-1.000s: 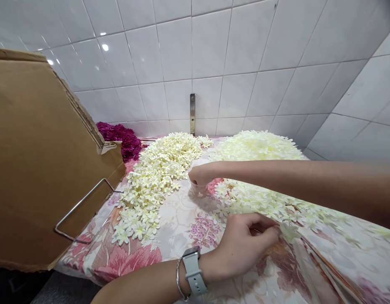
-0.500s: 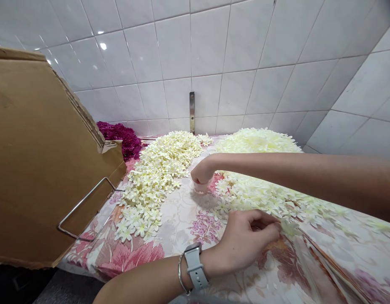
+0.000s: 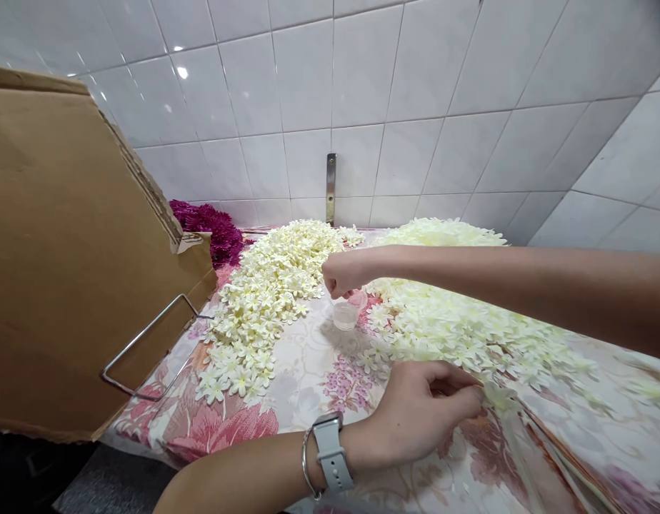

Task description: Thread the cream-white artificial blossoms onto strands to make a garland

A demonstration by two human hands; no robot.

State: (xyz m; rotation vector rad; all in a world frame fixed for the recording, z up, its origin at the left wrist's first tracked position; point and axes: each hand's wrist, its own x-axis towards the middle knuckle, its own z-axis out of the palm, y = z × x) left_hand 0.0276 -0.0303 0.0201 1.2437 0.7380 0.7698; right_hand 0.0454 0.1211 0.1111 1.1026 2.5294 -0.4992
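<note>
In the head view, the left hand [image 3: 423, 414] is low over the cloth [image 3: 303, 375], thumb and fingers pressed together on the edge of one pale flower [image 3: 500, 397]. Just below that flower a pale strip [image 3: 520, 457] runs toward the bottom edge of the view; whether the two are joined, I cannot tell. The right hand [image 3: 347, 273] hangs just above a small clear cup [image 3: 345, 316], fingers curled inward; whether they pinch anything is not shown.

As far as can be judged, this single flower is the one being worked on. The others lie loose: a heap [image 3: 276, 275] left of the cup and a broad pile [image 3: 469, 321] to its right. Most of the flowers, then, appear to be left.

The right forearm hides part of the pile. The cup's contents are hard to make out. Purple flowers [image 3: 217, 230] at the back are partly covered by the box [image 3: 83, 250], itself cut off at the left. The strip's near end is out of view.
</note>
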